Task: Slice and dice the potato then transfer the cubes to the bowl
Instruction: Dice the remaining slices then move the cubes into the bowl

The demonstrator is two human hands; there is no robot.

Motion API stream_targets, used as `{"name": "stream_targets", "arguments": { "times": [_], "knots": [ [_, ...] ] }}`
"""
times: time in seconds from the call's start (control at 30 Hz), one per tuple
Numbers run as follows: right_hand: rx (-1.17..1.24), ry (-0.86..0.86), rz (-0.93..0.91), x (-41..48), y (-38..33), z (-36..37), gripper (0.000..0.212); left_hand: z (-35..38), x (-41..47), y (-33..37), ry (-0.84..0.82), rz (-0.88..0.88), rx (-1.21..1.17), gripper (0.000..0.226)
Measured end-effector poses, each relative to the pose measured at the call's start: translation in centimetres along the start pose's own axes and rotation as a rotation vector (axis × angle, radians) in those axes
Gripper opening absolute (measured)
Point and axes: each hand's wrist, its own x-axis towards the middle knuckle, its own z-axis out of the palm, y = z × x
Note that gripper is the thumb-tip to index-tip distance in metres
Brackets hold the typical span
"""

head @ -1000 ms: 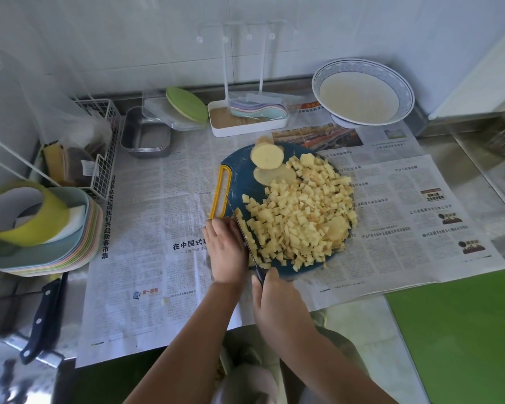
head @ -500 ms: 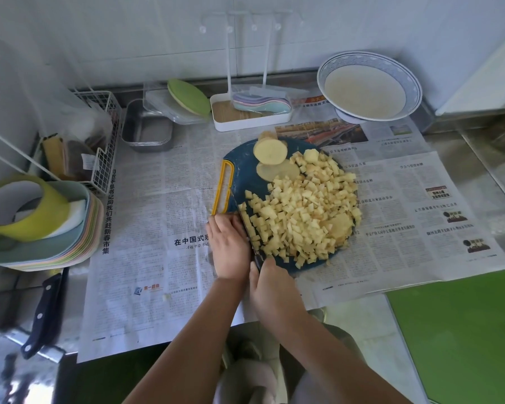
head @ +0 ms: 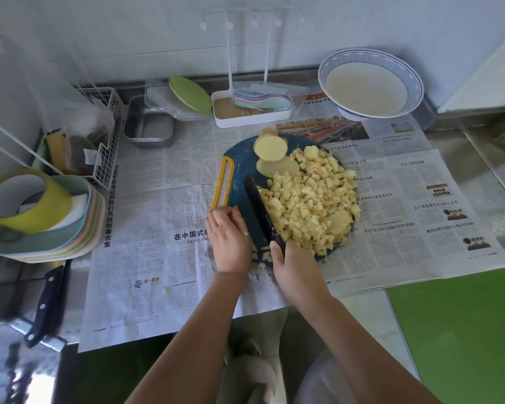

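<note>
1. Since half a second ago: the knife (head: 262,209) blade showed only its thin edge between the hands; now its dark flat side faces up, tilted, leaning on the left flank of the potato cubes (head: 309,205). A strip of bare cutting board (head: 241,167) now shows between the blade and the left hand (head: 229,237).
2. Counts: one blue cutting board with one yellow handle. One bowl (head: 322,72), well apart at the back right, with no cubes in it. Two knives: one in hand, and a second knife (head: 48,304) lying far left.
3. Potato: cubes in one heap on the board, too many to count. One thick uncut piece (head: 270,148) sits at the board's far edge, with one flat slice (head: 277,167) just before it. One stray cube (head: 166,290) lies on the newspaper (head: 158,199).
4. Left hand: knuckles up, fingers bent down onto the board's near-left corner. I cannot tell whether they clasp its edge.
5. Right hand (head: 295,269): closed tight round the knife handle.
</note>
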Motion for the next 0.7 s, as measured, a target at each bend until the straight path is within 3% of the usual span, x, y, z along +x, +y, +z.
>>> {"name": "stream_targets", "arguments": {
  "times": [0.13,0.37,0.43,0.57,0.7],
  "knots": [
    [0.126,-0.049,-0.038,0.0,0.6,-0.8,0.041,-0.6,0.3,0.2,-0.064,-0.044,-0.051,0.01],
    [0.289,0.062,-0.113,-1.3,0.4,-1.0,0.034,-1.9,0.3,1.1,-0.11,-0.081,-0.164,0.018],
    [0.301,0.065,-0.124,-1.5,0.5,-1.0,0.034,-2.7,0.2,1.0,-0.125,0.034,-0.108,0.02],
    [0.372,0.045,-0.095,-1.8,1.5,-1.2,0.041,-4.4,-0.5,-0.3,-0.269,0.476,0.088,0.025],
    [0.426,0.031,-0.076,-2.2,2.4,-1.5,0.037,-4.6,-0.8,-0.5,-0.381,0.554,0.223,0.027]
  ]
}}
